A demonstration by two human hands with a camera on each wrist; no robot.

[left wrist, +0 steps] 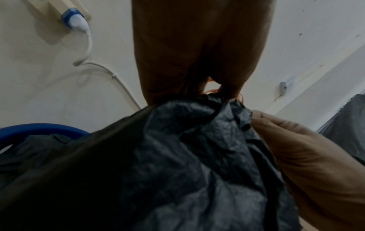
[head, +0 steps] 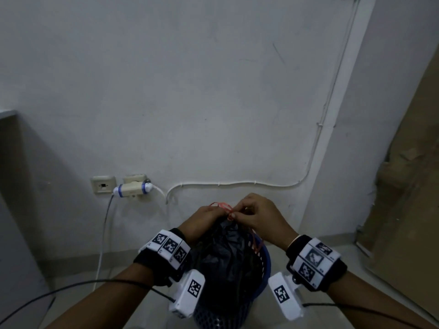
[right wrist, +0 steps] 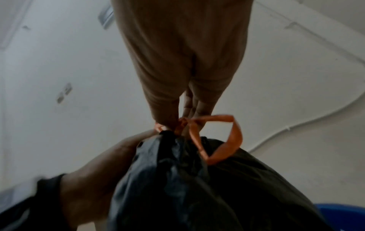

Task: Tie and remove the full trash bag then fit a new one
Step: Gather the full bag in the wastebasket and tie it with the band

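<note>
A full black trash bag (head: pixel 228 252) stands in a blue perforated bin (head: pixel 263 264) by the wall. Its mouth is gathered into a neck with an orange drawstring (head: pixel 225 207) at the top. My left hand (head: pixel 209 216) grips the gathered neck of the trash bag (left wrist: pixel 177 148) just under the tie. My right hand (head: pixel 249 214) pinches the orange drawstring (right wrist: pixel 217 140) at its knot, and one loop hangs free to the right over the trash bag (right wrist: pixel 197 187). In the left wrist view the right hand (left wrist: pixel 296 148) lies against the plastic.
A white wall with a socket and plug adapter (head: pixel 131 187) stands right behind the bin, and a white cable (head: pixel 237 184) runs along it. Brown cardboard (head: pixel 408 186) leans at the right. Another dark bag (left wrist: pixel 347 125) shows at the right edge. Grey floor surrounds the bin.
</note>
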